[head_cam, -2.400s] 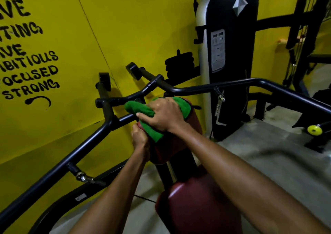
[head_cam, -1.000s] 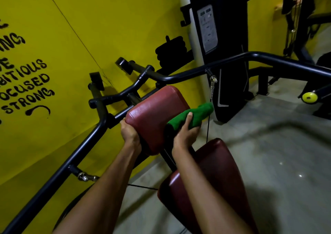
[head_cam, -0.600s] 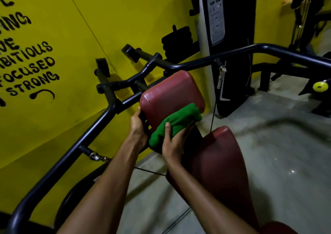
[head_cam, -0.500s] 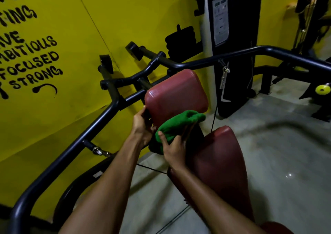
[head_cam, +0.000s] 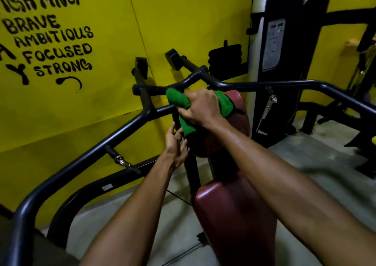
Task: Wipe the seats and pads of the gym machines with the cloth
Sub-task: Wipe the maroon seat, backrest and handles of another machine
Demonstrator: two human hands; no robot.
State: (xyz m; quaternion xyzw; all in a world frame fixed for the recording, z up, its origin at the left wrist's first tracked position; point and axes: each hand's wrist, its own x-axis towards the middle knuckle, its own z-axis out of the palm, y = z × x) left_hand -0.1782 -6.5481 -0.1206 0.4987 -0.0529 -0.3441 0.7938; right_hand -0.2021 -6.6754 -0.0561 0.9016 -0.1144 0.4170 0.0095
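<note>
- Up top, the right hand (head_cam: pixel 200 108): grip clamped tight on the green cloth (head_cam: pixel 223 105), fingers (head_cam: pixel 189 112) curled over the wad, pressing it down onto the top edge of the upper maroon pad (head_cam: pixel 242 121).
- Lower down, at the pad's left edge, the left hand (head_cam: pixel 175 145): grip apart, loosely spread, thumb pointing up, touching the pad's side just below the hanging cloth, clasping nothing.
- Cloth bunched and draped across the pad's crown, long axis running left to right. One rolled end pokes left toward the black handlebar (head_cam: pixel 152 88), the other lies flatter to the right of the knuckles. A tail droops down the pad's left side toward the left hand.
- Pad itself up on a black post (head_cam: pixel 192 176), largely hidden behind the right forearm.
- Below it, the maroon seat (head_cam: pixel 234 215), glossy, long axis running from the post out toward the camera.
- Sweeping round both sides, a black tubular frame (head_cam: pixel 89 157), with two capped handles (head_cam: pixel 173 59) jutting toward the wall and a metal clip (head_cam: pixel 268 107) dangling off the right bar.
- Behind, a yellow wall (head_cam: pixel 193 21) painted with black lettering (head_cam: pixel 55 48): BRAVE, AMBITIOUS, FOCUSED, STRONG.
- To the right, a tall black weight-stack tower (head_cam: pixel 291 78) carrying a pale label (head_cam: pixel 273 44).
- Underfoot, a grey concrete floor (head_cam: pixel 315 160); dim light, more dark equipment at the far right edge.
</note>
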